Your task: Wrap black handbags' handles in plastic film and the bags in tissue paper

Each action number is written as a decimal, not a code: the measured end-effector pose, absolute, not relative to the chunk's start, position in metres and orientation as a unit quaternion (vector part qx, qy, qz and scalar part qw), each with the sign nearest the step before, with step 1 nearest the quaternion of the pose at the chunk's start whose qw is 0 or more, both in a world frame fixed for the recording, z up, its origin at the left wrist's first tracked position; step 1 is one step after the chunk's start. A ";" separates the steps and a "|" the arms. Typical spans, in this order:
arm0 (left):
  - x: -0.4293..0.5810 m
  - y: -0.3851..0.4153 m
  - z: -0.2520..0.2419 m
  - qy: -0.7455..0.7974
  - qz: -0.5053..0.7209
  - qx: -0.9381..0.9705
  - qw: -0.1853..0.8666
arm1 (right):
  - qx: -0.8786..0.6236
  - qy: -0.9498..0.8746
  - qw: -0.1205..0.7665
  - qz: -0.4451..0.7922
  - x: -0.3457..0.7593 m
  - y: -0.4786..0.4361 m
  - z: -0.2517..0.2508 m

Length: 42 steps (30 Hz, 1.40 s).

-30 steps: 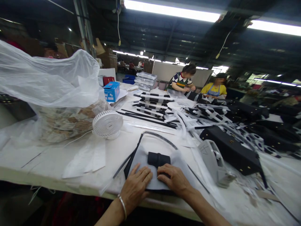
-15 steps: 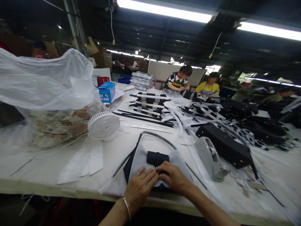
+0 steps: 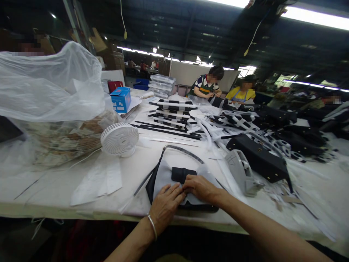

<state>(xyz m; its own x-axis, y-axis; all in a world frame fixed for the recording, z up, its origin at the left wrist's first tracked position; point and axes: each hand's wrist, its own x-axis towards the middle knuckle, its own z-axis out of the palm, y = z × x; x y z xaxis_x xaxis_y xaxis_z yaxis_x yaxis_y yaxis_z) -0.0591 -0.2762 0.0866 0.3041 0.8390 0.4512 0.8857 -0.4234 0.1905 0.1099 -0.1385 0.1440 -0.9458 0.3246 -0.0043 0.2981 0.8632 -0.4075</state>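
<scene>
A black handbag (image 3: 151,188) lies on the table before me, its front covered by a pale translucent sheet (image 3: 163,174). A black flap tab (image 3: 177,174) sits on top of the sheet, and the wrapped handle (image 3: 181,149) arches behind. My left hand (image 3: 167,204), with a bangle at the wrist, rests flat on the sheet with fingers stretched out. Just below the tab, my right hand (image 3: 201,188) has its fingers bent and pinched together by the left fingertips. Whatever sits in that pinch is hidden.
To the left stand a white fan (image 3: 120,139) and a big plastic bag (image 3: 51,87). A grey tape dispenser (image 3: 241,171) and another black bag (image 3: 259,156) lie to the right. Wrapped handles (image 3: 174,114) are stacked farther back. Two co-workers sit across the table.
The view has tilted and shifted slightly. Both hands remain at the same spot on the handbag, the right fingers now bunched closer together under the tab.
</scene>
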 end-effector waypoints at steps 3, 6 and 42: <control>-0.059 -0.278 0.090 -0.547 -0.256 -0.797 0.026 | -0.105 -0.978 0.010 0.178 0.109 -0.134 0.152; -0.059 -0.280 0.092 -0.546 -0.260 -0.797 0.008 | -0.063 -0.987 -0.006 0.151 0.108 -0.133 0.157; -0.113 -0.207 0.133 -0.684 -0.069 -0.725 -0.035 | -0.378 -0.919 0.096 0.060 0.150 -0.098 0.120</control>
